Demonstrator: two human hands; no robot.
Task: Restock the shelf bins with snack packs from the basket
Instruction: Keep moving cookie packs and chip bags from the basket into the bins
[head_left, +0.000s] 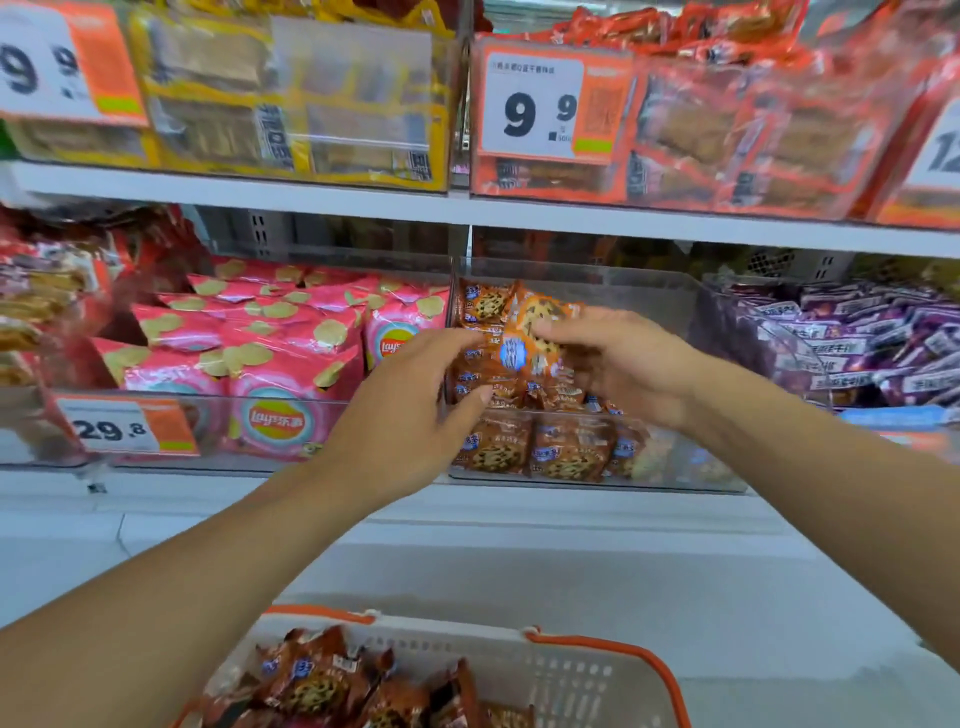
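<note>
White shop shelves (311, 205), stacked with clear bins. Far left on the lower shelf, pink crisp bags (270, 364) behind a 29.8 price tag (127, 428). Next along, left hand (410, 410) at the middle bin (670, 306), fingers curled against the brown cookie packs (498, 441) piled inside. Beside it, right hand (623, 364) gripping one cookie pack (535, 332) above that pile. Further right, purple packs (872, 338). Below, orange-rimmed basket (597, 670) with more brown cookie snacks (322, 680).

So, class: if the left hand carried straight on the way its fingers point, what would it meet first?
Most likely the cookie packs in the clear bin; the left hand already seems to touch them, though depth is unclear.
</note>
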